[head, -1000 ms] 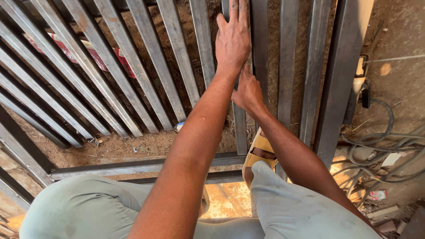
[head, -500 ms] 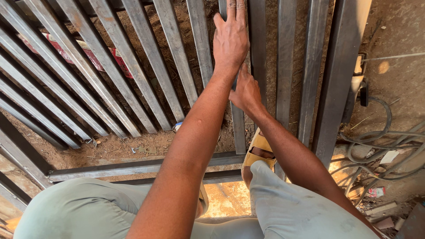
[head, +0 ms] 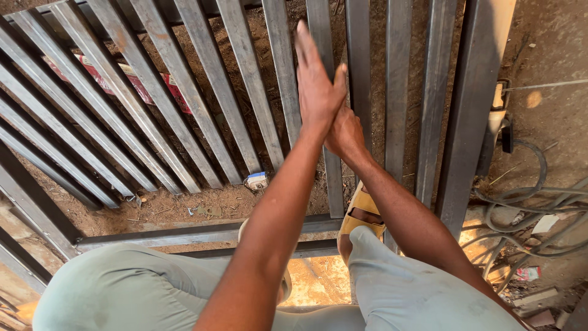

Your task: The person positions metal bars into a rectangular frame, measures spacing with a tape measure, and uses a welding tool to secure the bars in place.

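Note:
A grey steel gate (head: 184, 110) of several parallel flat bars lies on the dirt in front of me. My left hand (head: 315, 79) hovers over the middle bars, turned on edge, with straight fingers and nothing in it. My right hand (head: 346, 132) sits just below it on one upright bar (head: 334, 184). Its fingers are hidden behind the left hand. A cross rail (head: 184, 233) closes the gate's near edge by my knees.
My foot in a yellow sandal (head: 361, 211) stands between the bars. Grey cables (head: 533, 208) coil on the concrete at right. A red wrapper (head: 131, 83) and a small white scrap (head: 257, 181) lie in the dirt under the bars.
My left hand, which lay flat with its palm down on the bars, has turned onto its edge and lifted. The right hand has stayed on its bar.

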